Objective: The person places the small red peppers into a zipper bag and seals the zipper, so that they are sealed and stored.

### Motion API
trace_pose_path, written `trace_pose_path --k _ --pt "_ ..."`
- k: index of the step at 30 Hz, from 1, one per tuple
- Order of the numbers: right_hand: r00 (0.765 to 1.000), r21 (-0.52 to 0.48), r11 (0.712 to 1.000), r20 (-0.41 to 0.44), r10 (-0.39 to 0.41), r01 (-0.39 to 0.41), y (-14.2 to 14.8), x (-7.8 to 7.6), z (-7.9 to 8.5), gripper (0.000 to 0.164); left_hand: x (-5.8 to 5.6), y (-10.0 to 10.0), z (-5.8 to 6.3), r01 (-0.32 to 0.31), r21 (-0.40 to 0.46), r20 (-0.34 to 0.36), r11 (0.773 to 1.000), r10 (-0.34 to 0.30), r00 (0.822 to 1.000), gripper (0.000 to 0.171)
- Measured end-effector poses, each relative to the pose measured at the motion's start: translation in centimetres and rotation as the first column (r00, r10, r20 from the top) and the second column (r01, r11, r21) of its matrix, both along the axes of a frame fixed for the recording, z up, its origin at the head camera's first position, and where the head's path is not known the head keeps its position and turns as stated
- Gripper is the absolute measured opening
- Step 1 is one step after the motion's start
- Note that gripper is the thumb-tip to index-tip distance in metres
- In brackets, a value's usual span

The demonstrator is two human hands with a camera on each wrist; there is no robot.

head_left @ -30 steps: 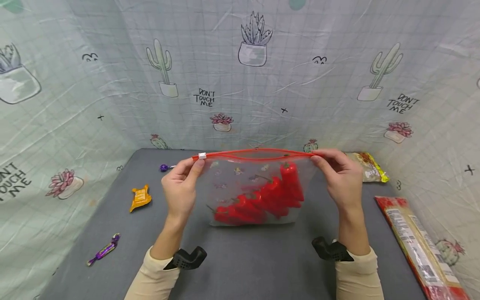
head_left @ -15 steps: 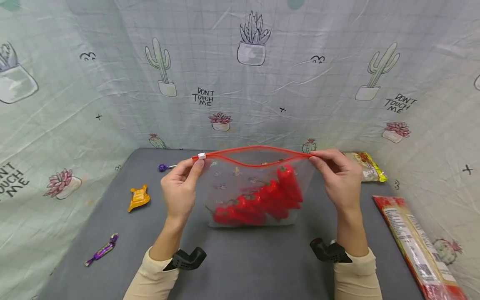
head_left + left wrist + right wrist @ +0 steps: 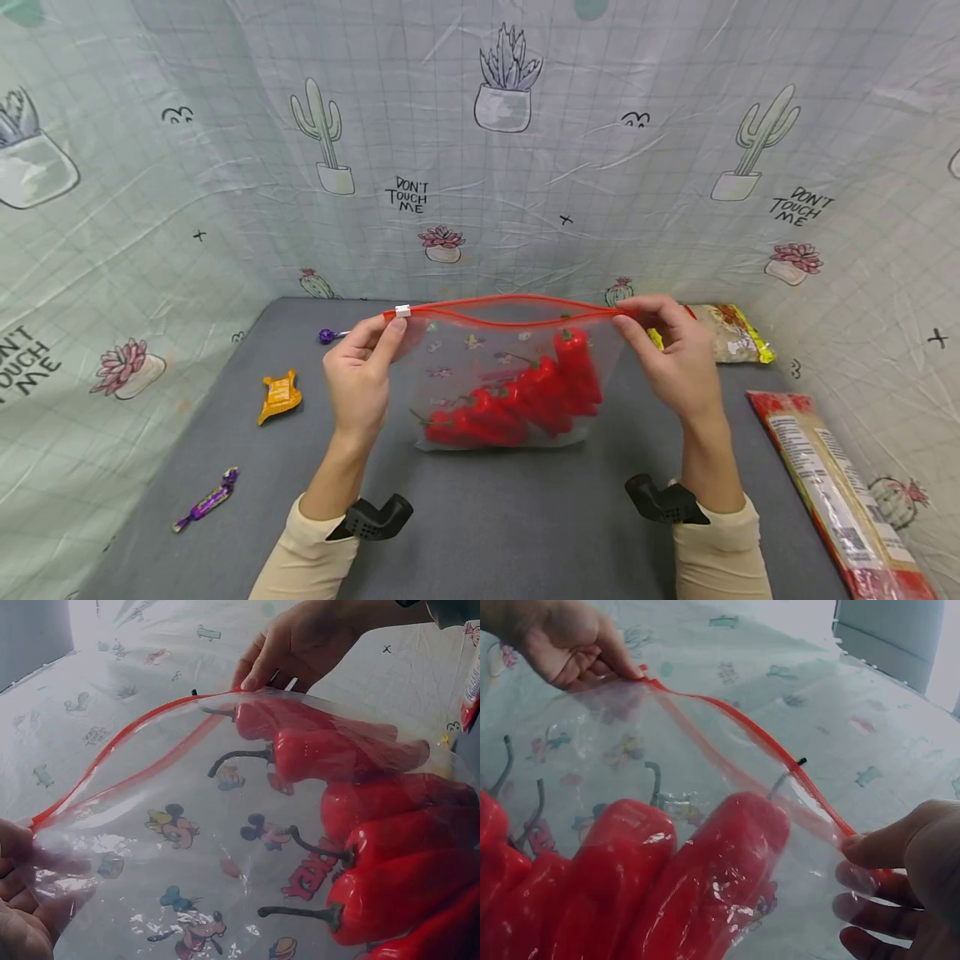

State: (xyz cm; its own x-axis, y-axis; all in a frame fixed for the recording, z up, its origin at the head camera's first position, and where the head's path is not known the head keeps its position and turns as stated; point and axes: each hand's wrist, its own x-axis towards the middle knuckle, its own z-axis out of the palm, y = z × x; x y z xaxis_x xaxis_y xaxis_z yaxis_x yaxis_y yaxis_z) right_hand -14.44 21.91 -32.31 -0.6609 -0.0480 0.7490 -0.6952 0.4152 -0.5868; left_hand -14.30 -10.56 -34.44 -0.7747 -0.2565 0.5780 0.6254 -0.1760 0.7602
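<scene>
A clear zip bag (image 3: 457,367) with a red zip edge is held up by its two top corners, its mouth parted in the middle. Inside lie several red peppers (image 3: 517,408) with dark stems, heaped toward the right. My left hand (image 3: 360,375) pinches the left corner beside the white slider (image 3: 402,311). At the opposite corner, my right hand (image 3: 678,358) pinches the red zip edge between thumb and forefinger. Cartoon figures are printed on the bag (image 3: 180,825), and pepper stems (image 3: 240,757) point toward its mouth in the left wrist view.
On the left of the grey table (image 3: 510,533) lie a purple-wrapped candy (image 3: 207,500), an orange packet (image 3: 280,396) and a purple lollipop (image 3: 327,336). A yellow-edged packet (image 3: 738,333) and a long red-ended package (image 3: 832,483) lie on the right. Patterned cloth walls (image 3: 570,167) enclose the table.
The bag's mouth has widened from a narrow slit, then drawn slightly closer again. My right hand has shifted a little at its corner; the left hand keeps its place.
</scene>
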Motion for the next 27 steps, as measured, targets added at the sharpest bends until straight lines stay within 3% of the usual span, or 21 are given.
trace_pose_path --k 6,11,16,20,27 --pt "0.991 0.191 0.980 -0.112 0.077 -0.055 -0.8 -0.2 1.4 0.041 -0.2 0.2 -0.1 0.053 0.027 -0.030 0.998 -0.052 0.998 0.022" --pt "0.971 0.331 0.938 -0.171 0.168 -0.104 -1.7 -0.1 2.5 0.037 -0.1 0.3 -0.1 0.046 0.019 -0.017 0.999 -0.045 0.999 0.022" --pt "0.968 0.445 0.891 -0.174 0.183 -0.088 -2.7 -0.3 3.3 0.029 0.1 0.3 0.0 0.045 0.010 0.002 0.999 -0.045 0.999 0.023" --pt "0.974 0.478 0.876 -0.165 0.157 -0.060 -3.3 -0.5 3.8 0.020 0.1 0.2 0.1 0.047 0.007 0.007 0.999 -0.047 0.999 0.023" --pt "0.973 0.470 0.882 -0.189 0.132 -0.028 -4.0 -0.7 4.6 0.008 0.1 0.0 0.1 0.050 -0.020 0.011 0.999 -0.049 0.999 0.022"
